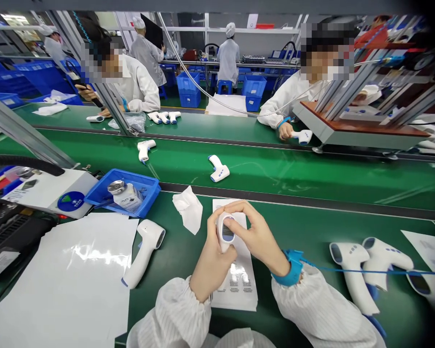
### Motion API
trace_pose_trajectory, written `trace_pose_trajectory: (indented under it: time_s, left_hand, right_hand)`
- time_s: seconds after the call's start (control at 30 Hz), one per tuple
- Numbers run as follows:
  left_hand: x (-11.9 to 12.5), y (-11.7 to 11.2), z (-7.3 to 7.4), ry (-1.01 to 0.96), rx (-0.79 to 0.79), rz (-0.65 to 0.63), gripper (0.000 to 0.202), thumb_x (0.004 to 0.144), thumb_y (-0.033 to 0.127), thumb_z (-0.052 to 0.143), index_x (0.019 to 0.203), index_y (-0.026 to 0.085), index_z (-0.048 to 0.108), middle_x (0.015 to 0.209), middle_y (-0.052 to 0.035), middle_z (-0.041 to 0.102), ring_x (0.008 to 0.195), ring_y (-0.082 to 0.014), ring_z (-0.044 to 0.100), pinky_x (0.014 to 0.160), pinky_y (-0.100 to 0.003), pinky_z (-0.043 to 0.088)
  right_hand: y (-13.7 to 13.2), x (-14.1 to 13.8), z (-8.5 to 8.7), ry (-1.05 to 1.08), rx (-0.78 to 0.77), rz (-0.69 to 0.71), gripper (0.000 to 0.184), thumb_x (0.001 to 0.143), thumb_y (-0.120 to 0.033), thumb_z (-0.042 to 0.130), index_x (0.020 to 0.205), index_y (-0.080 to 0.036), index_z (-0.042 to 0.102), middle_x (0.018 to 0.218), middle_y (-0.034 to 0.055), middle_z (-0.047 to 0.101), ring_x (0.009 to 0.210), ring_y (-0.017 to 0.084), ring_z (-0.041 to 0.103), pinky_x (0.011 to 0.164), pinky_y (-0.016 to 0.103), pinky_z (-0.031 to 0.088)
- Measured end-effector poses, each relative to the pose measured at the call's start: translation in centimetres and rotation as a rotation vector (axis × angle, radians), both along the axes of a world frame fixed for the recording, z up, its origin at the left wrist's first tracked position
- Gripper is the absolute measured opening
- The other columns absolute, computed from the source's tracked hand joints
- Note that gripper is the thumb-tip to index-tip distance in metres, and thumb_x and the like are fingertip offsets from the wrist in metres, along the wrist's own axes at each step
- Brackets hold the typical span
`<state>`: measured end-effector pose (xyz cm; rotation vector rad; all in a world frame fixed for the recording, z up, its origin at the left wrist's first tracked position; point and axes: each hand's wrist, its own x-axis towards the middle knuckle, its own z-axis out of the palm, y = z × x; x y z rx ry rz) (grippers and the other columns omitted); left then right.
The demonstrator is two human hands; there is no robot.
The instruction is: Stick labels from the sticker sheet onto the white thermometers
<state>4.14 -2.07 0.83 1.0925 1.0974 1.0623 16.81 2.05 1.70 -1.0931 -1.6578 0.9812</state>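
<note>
White plastic lay in our left hand [210, 265]: its fingers were closed round a device [225, 244], which we held with the screen [228, 234] toward us, above a printed sheet [235, 287] between the middle of the counter [297, 227] and its near edge. Our right hand [257, 237] made a loose arch, the thumb on the screen's rim and the index finger bent over the top; its fingertips were partly hidden, so we could not tell how firmly they gripped. Round that wrist we wore a blue strap [293, 268], and its cord [322, 268] ran toward the counter's right end, over three more devices [353, 275]. Left of the sheet, by the far edge, we had a crumpled tissue [189, 209], then a blue tray [147, 208] with a jar [127, 198] in it. Nearer us, a lone device [145, 253] touched the right edge of a big paper [83, 290], spread toward the near left corner. Past the far edge, two devices [219, 171] lay apart on the green belt [293, 179]. Across from us, at the right, a co-worker [286, 99] had one hand [285, 130] on a white device [304, 137]; at the left, we saw another co-worker [143, 89].
</note>
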Motion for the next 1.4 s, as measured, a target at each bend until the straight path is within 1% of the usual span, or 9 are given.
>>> trace_pose_trajectory:
  time_s: [0.13, 0.33, 0.53, 0.6, 0.7, 0.8, 0.93, 1.13, 1.4]
  left_hand:
    - [0.0, 0.1, -0.2, -0.014, 0.039, 0.000, 0.073, 0.072, 0.001, 0.050, 0.137, 0.027, 0.031, 0.131, -0.0056, 0.050, 0.118, -0.0218, 0.054, 0.100, -0.039, 0.046]
    - [0.0, 0.2, -0.1, -0.026, 0.072, 0.032, 0.070, 0.073, 0.008, 0.056, 0.138, 0.026, 0.035, 0.137, -0.0086, 0.047, 0.123, -0.0259, 0.052, 0.104, -0.043, 0.044]
    - [0.0, 1.6, -0.3, -0.176, -0.048, 0.169, 0.081, 0.083, 0.019, 0.047, 0.152, 0.035, 0.008, 0.146, -0.0062, 0.043, 0.125, -0.0216, 0.053, 0.099, -0.036, 0.048]
    - [-0.3, 2.2, -0.5, -0.133, -0.077, 0.129, 0.077, 0.087, 0.022, 0.045, 0.153, 0.033, 0.006, 0.150, -0.0075, 0.039, 0.135, -0.0227, 0.042, 0.107, -0.040, 0.039]
    - [-1.2, 2.2, -0.8, 0.037, -0.114, 0.061, 0.073, 0.088, 0.027, 0.051, 0.152, 0.031, 0.016, 0.152, -0.0099, 0.034, 0.145, -0.0255, 0.024, 0.114, -0.048, 0.024]
    - [-2.0, 1.5, -1.2, 0.117, -0.184, 0.002, 0.053, 0.088, 0.028, 0.050, 0.141, 0.029, 0.042, 0.145, -0.0100, 0.041, 0.142, -0.0279, 0.028, 0.113, -0.049, 0.026]
    - [-2.3, 0.7, -1.7, 0.142, -0.210, -0.014, 0.036, 0.088, 0.027, 0.046, 0.123, 0.026, 0.057, 0.132, -0.0107, 0.050, 0.132, -0.0286, 0.039, 0.110, -0.048, 0.030]
    - [-3.4, 0.2, -2.0, 0.176, -0.210, -0.038, 0.037, 0.091, 0.035, 0.046, 0.125, 0.024, 0.054, 0.134, -0.0118, 0.048, 0.123, -0.0287, 0.048, 0.106, -0.047, 0.036]
    - [-5.4, 2.0, -2.0, 0.823, 0.450, 0.466, 0.068, 0.085, 0.024, 0.055, 0.146, 0.016, 0.026, 0.149, -0.0191, 0.027, 0.144, -0.0343, 0.017, 0.114, -0.057, 0.020]
  right_hand:
    - [-0.6, 0.4, 0.6, -0.045, -0.103, 0.127, 0.038, 0.080, -0.019, 0.065, 0.114, -0.027, 0.053, 0.120, 0.0052, 0.055, 0.117, 0.022, 0.052, 0.102, 0.042, 0.043]
    - [-0.9, 1.5, 1.7, 0.058, -0.205, 0.250, 0.038, 0.084, -0.024, 0.061, 0.120, -0.029, 0.050, 0.129, 0.0050, 0.051, 0.126, 0.022, 0.048, 0.109, 0.042, 0.038]
    - [-1.2, 0.4, -1.4, 0.088, -0.494, 0.319, 0.057, 0.090, -0.039, 0.056, 0.140, -0.029, 0.031, 0.136, 0.0097, 0.052, 0.116, 0.023, 0.058, 0.091, 0.039, 0.052]
    - [1.2, 0.5, -2.9, -0.142, -0.392, 0.270, 0.048, 0.092, -0.034, 0.053, 0.136, -0.024, 0.038, 0.129, 0.0099, 0.058, 0.110, 0.023, 0.061, 0.089, 0.038, 0.051]
    - [7.7, 1.6, -4.1, -0.695, -0.224, -0.113, 0.036, 0.093, -0.026, 0.046, 0.127, -0.016, 0.044, 0.111, 0.0128, 0.066, 0.098, 0.026, 0.065, 0.082, 0.039, 0.051]
    - [14.5, 1.7, -3.9, -0.863, -0.111, -0.266, 0.047, 0.090, -0.021, 0.049, 0.132, -0.002, 0.038, 0.129, 0.0318, 0.051, 0.119, 0.041, 0.050, 0.093, 0.054, 0.041]
    - [19.1, -2.3, -3.2, -0.922, 0.085, -0.109, 0.048, 0.086, -0.006, 0.049, 0.133, -0.010, 0.043, 0.148, 0.0239, 0.036, 0.136, 0.036, 0.030, 0.107, 0.053, 0.027]
    - [20.2, -9.5, -3.2, -0.925, 0.140, 0.128, 0.035, 0.083, -0.005, 0.052, 0.111, -0.023, 0.060, 0.135, 0.0070, 0.055, 0.118, 0.027, 0.050, 0.092, 0.039, 0.042]
    - [14.2, -6.9, 2.0, -0.786, 0.047, -0.015, 0.029, 0.089, -0.042, 0.050, 0.102, -0.017, 0.057, 0.091, 0.0097, 0.069, 0.077, 0.024, 0.065, 0.061, 0.031, 0.044]
